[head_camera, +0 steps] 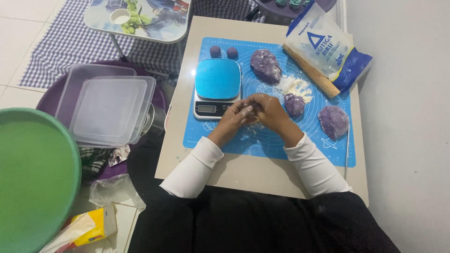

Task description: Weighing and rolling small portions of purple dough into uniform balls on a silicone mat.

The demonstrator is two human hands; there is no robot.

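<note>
Both hands' fingers, left hand (237, 114) and right hand (268, 108), cup together on something hidden, kitchen scale (217, 87) and purple dough lumps (294, 104) close by.

White tiled floor (18, 51), grey wall (408, 117)

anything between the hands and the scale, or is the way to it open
Nothing visible stands between them. The hands are cupped together over the blue mat, right beside the scale; the dough lumps lie on the other side.

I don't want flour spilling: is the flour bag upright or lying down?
Lying down: the flour bag rests flat across the blue mat.
</note>
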